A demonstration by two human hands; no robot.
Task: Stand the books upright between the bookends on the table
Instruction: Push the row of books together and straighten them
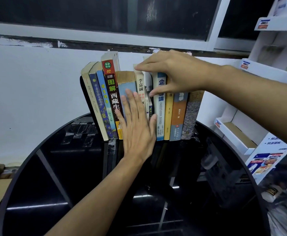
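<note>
Around dozen upright paperback books (178, 116) in row at centre of frame, spines toward camera, at far edge of round glossy black desk (71, 167). Flat black bookend (86, 96) against leftmost book; left books lean slightly. Left hand (137, 126) flat, fingers straight and spread, pressing spines mid-row. Right hand (173, 74) enters from right of frame, fingers hooked over book tops, thumb on spines below, gripping them. White display shelves (265, 72) at right edge.
</note>
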